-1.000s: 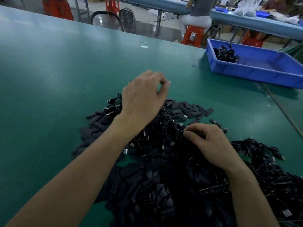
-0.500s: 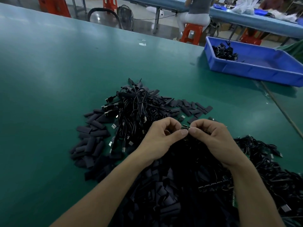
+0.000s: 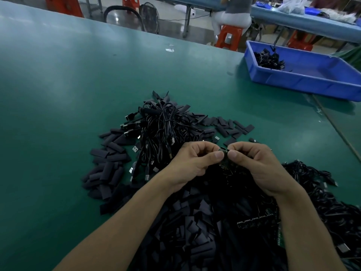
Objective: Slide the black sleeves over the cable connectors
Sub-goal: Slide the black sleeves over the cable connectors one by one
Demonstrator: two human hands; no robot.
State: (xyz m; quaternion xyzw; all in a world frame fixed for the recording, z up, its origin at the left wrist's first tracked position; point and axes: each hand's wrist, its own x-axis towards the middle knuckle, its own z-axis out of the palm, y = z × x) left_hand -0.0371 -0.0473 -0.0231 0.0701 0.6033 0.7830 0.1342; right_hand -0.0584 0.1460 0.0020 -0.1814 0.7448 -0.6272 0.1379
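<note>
On the table (image 3: pixel 58 94) before us lies a heap of sleeves (image 3: pixel 109 169), a cable bundle (image 3: pixel 164 124) on its far part. Above it our left hand (image 3: pixel 191 163) and right hand (image 3: pixel 259 165) pinch a connector (image 3: pixel 224 153). A tray (image 3: pixel 304 85) sits behind, rightward.

One wide-angle camera rides on the person's head and looks forward and down across the green table (image 3: pixel 58 94). It sits close enough that both forearms enter from the bottom edge. The left hand (image 3: pixel 192 163) and right hand (image 3: pixel 259 165) pinch a small connector (image 3: pixel 224 153) just below mid-frame. Farther off it takes in the blue bin (image 3: pixel 304 83) at upper right, with orange stools (image 3: pixel 228 36) and a second bench (image 3: pixel 293 18) past the table's far edge.
</note>
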